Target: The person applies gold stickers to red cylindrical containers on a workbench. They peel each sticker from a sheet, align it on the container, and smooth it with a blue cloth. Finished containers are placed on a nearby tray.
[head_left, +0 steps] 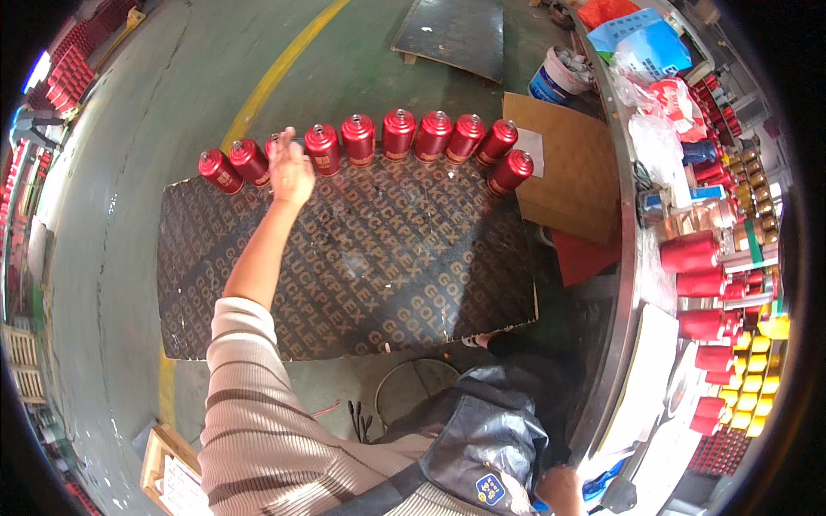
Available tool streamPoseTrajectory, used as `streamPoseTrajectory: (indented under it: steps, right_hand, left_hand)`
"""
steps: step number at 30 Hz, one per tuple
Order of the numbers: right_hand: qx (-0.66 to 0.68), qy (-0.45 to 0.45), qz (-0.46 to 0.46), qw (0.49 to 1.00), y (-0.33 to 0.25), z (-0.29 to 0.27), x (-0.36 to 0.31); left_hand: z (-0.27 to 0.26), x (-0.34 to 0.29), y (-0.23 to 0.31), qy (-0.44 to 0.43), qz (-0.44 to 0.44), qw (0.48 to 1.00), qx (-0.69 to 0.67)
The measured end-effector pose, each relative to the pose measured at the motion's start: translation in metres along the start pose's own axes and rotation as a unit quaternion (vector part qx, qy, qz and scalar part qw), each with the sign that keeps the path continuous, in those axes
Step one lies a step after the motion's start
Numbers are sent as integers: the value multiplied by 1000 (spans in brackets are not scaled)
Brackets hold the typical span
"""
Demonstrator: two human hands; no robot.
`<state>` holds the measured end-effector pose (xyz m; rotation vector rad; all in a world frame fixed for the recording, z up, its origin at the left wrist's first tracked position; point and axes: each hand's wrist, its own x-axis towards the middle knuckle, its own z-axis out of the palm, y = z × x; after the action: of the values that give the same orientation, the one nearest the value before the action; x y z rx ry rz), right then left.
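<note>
Several red metal cans with narrow silvery necks stand upright in a curved row along the far edge of a dark board (344, 258). My left hand (291, 176) reaches across the board to a red can (273, 148) third from the row's left end. Its fingers lie against that can and hide much of it. A red can (323, 150) stands just right of the hand, and a red can (249, 162) just left. My right hand (559, 488) is low at the lower right, beside my dark apron (482, 430); its fingers are hidden.
A long bench (624, 318) on the right carries bags, papers and red cylinders (693, 251). Brown cardboard (568, 198) and a white bucket (555, 79) stand beside the board's far right. A dark panel (452, 34) lies beyond. A wooden box (168, 464) is at lower left.
</note>
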<state>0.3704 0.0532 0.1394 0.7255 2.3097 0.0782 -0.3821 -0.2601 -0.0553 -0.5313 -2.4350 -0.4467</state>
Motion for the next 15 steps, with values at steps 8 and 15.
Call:
streamPoseTrajectory:
  steps: [8, 15]
  right_hand:
    - [243, 202, 60, 947, -28, -113, -25]
    - [537, 191, 144, 809, 4, -93, -76]
  left_hand:
    - [26, 14, 55, -196, -34, 980, 33]
    - [17, 16, 128, -171, 36, 985, -15]
